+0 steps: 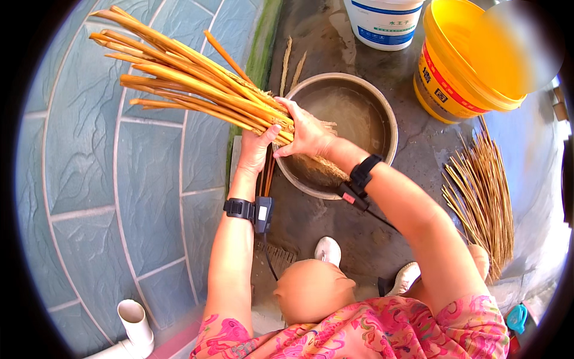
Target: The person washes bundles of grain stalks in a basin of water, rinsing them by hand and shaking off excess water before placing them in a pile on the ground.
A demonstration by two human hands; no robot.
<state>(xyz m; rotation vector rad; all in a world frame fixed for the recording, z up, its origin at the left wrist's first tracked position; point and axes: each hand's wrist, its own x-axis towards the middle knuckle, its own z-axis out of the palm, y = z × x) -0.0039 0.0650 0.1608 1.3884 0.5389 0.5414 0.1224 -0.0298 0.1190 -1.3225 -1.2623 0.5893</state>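
Observation:
A thick bundle of yellow-brown dried plant stalks (185, 75) slants up to the left in both hands. My left hand (254, 151) is closed on its lower side. Just to the right, my right hand (308, 133) wraps around the bundle from above. The stalks' straw-like, bristly ends (326, 166) point right and down, over a round metal basin (390, 113) of murky water. Whether they touch the water is hard to tell. Each wrist carries a black strap with a small cabled device.
Beyond the basin stand a white bucket with blue bands (385, 24) and a yellow bucket (451, 66). More thin stalks (483, 200) lie at right. Loose ears (293, 66) lie behind the basin. Grey-blue tiles (84, 179) fill the left; a white pipe (136, 326) sits lower left.

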